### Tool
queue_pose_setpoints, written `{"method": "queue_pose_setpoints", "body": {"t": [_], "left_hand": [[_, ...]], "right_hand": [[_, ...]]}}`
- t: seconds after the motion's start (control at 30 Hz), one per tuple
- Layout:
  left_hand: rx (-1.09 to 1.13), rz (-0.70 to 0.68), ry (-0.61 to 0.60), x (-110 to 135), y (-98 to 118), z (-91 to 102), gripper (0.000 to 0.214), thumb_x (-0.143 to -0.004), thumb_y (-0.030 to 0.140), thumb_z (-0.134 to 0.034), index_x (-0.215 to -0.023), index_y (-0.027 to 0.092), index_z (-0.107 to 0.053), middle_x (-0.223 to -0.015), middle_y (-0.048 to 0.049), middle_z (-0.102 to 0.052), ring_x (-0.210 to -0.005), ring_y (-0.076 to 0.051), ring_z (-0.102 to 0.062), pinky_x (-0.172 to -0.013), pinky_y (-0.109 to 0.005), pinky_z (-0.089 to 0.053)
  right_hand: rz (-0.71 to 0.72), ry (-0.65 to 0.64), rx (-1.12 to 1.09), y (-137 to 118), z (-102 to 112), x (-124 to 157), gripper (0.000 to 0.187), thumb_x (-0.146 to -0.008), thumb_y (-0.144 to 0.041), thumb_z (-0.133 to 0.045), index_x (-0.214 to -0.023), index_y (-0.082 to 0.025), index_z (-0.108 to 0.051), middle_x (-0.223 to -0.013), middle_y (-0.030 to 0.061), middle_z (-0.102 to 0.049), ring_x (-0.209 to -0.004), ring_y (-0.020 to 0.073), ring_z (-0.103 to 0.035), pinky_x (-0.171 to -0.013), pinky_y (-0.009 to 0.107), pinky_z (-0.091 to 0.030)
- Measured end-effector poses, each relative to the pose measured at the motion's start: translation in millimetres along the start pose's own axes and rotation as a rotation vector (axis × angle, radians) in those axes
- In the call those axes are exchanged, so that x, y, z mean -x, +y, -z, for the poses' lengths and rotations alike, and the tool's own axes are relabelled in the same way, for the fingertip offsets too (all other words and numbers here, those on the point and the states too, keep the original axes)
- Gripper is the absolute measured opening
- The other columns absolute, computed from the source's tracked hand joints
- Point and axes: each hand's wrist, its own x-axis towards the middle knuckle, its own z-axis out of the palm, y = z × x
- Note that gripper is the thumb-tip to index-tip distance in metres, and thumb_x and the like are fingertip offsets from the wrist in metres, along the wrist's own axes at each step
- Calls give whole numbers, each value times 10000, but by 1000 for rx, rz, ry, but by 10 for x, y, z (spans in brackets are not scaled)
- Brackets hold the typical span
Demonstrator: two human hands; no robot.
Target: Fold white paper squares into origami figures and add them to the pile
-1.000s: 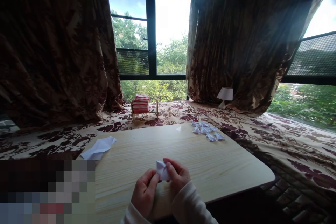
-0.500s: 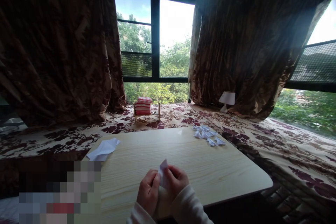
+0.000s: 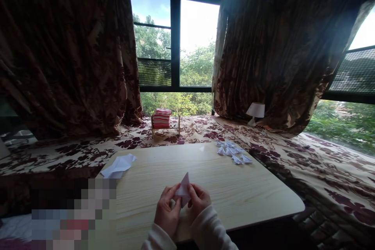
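Over the counter's [image 3: 234, 183] near side, the left hand [image 3: 166, 210] and right hand [image 3: 200, 200] both pinch a folded white paper [image 3: 184, 190], its creases hard to make out. Small paper pieces [image 3: 230, 151] lie at the counter's far right corner, flatter paper [image 3: 118, 165] at its left edge.

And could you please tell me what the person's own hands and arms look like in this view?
The left hand and the right hand are bare, with no gloves. The left sleeve and the right sleeve are long, whitish and plain, softly creased, and reach about to the wrists; no markings can be made out.
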Motion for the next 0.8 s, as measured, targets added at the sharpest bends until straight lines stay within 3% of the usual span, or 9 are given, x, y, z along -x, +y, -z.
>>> {"method": "queue_pose_setpoints", "body": {"t": [0.33,0.53,0.67,0.8], "left_hand": [[49,190,130,-20,-140,10,337,-720,362,-531,-917,121,-660,-935,-97,-666,-895,-230,-590,-782,-297,-463],[60,216,207,-29,-116,28,300,-697,389,-540,-785,130,-664,-722,-53,-678,-709,-201,-596,-636,-252,-465],[182,230,152,-28,-105,10,292,-632,376,-630,-780,126,-658,-681,-21,-664,-665,-171,-580,-601,-215,-450],[334,310,136,-24,-113,17,322,-648,419,-626,-718,107,-660,-605,-17,-637,-582,-140,-545,-547,-206,-429]], "right_hand": [[39,-111,64,126,91,-20,475,-630,-512,-626,-865,-104,-691,-577,45,-634,-370,75,-443,-347,197,-377],[93,-168,92,155,93,-24,472,-645,-484,-627,-937,-116,-674,-607,50,-641,-431,101,-480,-357,193,-376],[179,-225,106,146,58,5,351,-662,-437,-627,-847,-148,-697,-622,29,-630,-469,96,-474,-377,180,-355],[211,-168,56,173,32,15,287,-672,-423,-615,-712,-148,-686,-530,3,-576,-442,83,-434,-380,179,-341]]}}
